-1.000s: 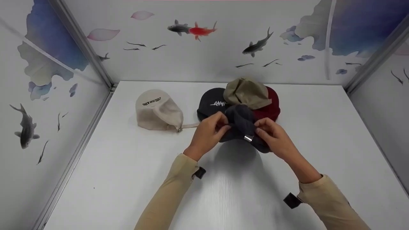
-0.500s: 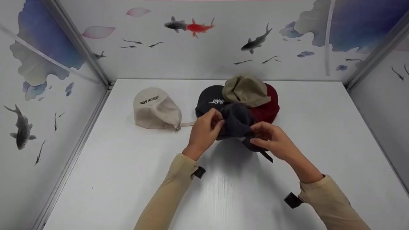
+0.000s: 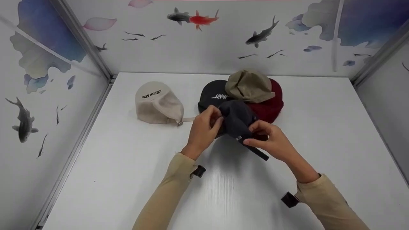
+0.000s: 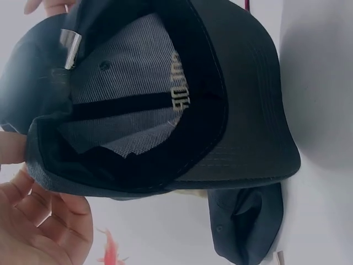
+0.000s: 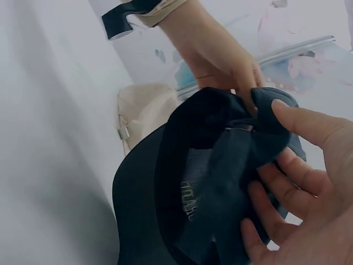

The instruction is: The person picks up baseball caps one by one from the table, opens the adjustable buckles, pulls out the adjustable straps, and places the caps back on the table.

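Observation:
Both hands hold a dark navy baseball cap [image 3: 236,118] in front of a group of other caps. My left hand [image 3: 204,127] pinches its left edge between thumb and fingers. On the other side my right hand [image 3: 274,140] grips the rear of the cap, its thumb on the fabric in the right wrist view. A dark strap [image 3: 258,153] sticks out below the right hand. Seen from the left wrist, the hollow inside faces the camera, with the brim [image 4: 248,105], a metal buckle [image 4: 70,48] and the reverse of some lettering [image 4: 179,88] showing.
Behind the held cap lie a black cap [image 3: 211,92] with white lettering, an olive cap [image 3: 249,86] and a dark red cap [image 3: 273,108], overlapping. To the left sits a cream cap [image 3: 156,105] marked COLORADO. Printed panels [image 3: 211,48] wall in the white table [image 3: 134,172].
The navy cap has turned a little in the hands, and the strap's free end has come out at lower right. The right thumb has shifted slightly left. The head view has moved slightly.

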The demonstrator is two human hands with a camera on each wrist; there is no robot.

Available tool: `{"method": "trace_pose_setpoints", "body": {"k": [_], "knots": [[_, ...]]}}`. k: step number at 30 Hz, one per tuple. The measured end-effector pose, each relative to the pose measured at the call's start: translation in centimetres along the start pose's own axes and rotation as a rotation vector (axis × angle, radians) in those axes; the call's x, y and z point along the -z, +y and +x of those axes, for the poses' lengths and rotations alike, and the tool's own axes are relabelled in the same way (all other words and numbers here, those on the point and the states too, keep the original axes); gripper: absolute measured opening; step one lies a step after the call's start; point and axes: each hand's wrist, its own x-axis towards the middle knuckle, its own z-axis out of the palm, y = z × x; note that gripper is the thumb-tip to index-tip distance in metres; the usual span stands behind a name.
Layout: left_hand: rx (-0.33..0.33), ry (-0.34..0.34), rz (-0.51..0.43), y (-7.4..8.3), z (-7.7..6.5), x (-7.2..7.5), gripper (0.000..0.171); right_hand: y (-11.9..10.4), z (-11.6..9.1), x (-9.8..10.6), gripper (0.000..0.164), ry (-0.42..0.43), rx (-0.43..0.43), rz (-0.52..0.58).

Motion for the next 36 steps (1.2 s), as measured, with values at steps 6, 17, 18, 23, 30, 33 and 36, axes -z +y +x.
{"method": "trace_pose_setpoints", "body": {"k": [6,17,18,23,30,33,36], "knots": [[-0.015,-0.029,-0.030,0.0,0.0,-0.1,0.008,0.0,0.2,-0.6,0.017,0.093,-0.010,-0.103],[-0.562,0.115,0.373,1.2,-1.9,-0.3,0.009,-0.4,0.5,-1.1,0.006,0.103,0.003,-0.003],[-0.594,0.100,0.381,1.2,-2.1,-0.3,0.011,-0.5,0.4,-1.1,0.006,0.103,0.010,-0.007],[-0.578,-0.057,0.378,1.0,-2.4,-0.7,0.037,-0.3,0.3,-1.2,0.008,0.085,0.031,0.028],[-0.448,-0.199,0.297,0.1,-2.6,-1.8,0.066,0.1,0.2,-1.3,0.013,0.016,0.038,0.212],[-0.401,-0.219,0.231,0.1,-2.4,-2.0,0.063,0.1,-0.1,-1.2,0.023,-0.034,0.053,0.306],[-0.370,-0.243,0.167,0.3,-2.2,-2.2,0.058,0.0,-0.3,-1.2,0.037,-0.072,0.069,0.360]]}}
